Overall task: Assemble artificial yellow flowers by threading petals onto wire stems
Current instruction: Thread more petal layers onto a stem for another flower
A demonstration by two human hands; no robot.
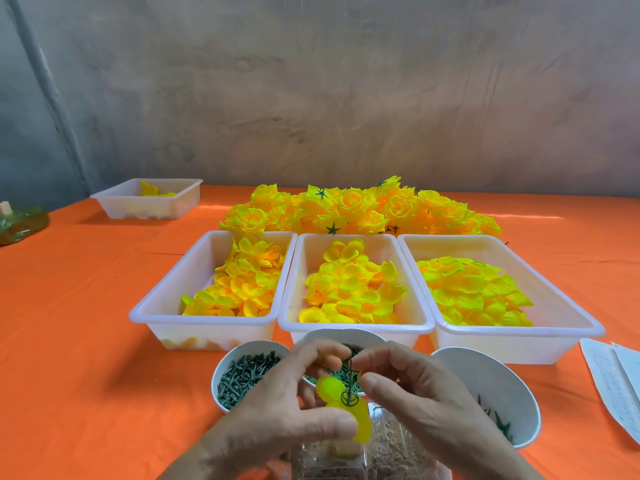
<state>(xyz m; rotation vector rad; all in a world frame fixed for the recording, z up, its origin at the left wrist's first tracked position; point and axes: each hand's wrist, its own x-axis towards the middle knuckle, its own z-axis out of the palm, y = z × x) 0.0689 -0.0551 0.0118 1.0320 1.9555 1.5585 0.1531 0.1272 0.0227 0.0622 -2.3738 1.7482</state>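
Both grips on petal (349, 415) w/ stem (350, 382); 3 trays (207, 323) hold petals.

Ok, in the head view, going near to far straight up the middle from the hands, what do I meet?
Yellow petal on the wire stem between left hand and right hand → middle bowl of green parts → middle tray of petals → pile of finished flowers → wall.

Left hand (277, 407) pinching yellow petal (356, 415), right hand (412, 393) holding wire stem (349, 375), above bowls
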